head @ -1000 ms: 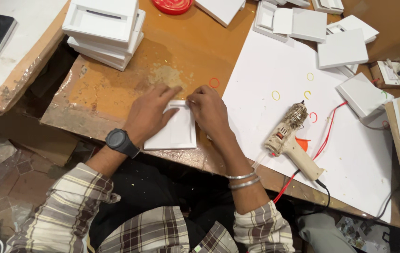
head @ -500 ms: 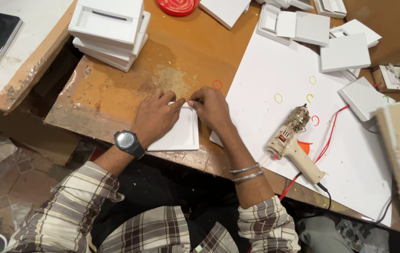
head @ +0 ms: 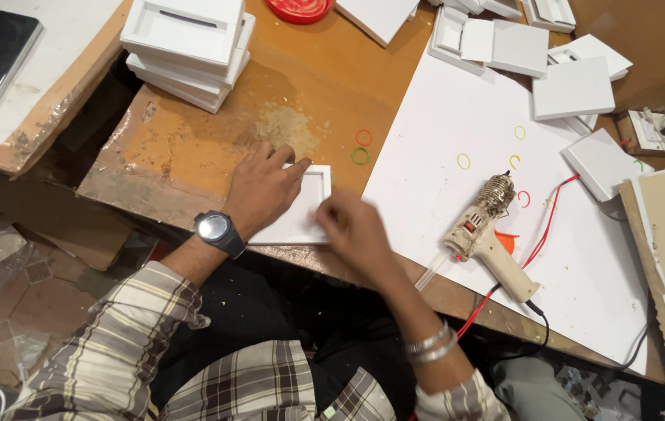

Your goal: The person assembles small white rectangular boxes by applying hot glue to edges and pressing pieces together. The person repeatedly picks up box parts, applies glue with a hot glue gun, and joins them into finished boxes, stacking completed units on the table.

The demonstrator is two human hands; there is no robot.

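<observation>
The left hand (head: 264, 187) lies flat, fingers spread, pressing a shallow white tray (head: 299, 209) onto the near edge of the desk (head: 215, 132). The right hand (head: 354, 228) is blurred just beside the tray; whether it grips anything I cannot tell. The glue gun (head: 482, 226) rests near (nozzle toward that wrist), so a careless sweep could likely bump it or burn skin.

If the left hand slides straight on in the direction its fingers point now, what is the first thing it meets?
The left hand rests on the white tray, fingers pointing up and right. Going on, it would probably meet the green rubber band first, then the red one beside it. The line is only approximate.
</observation>
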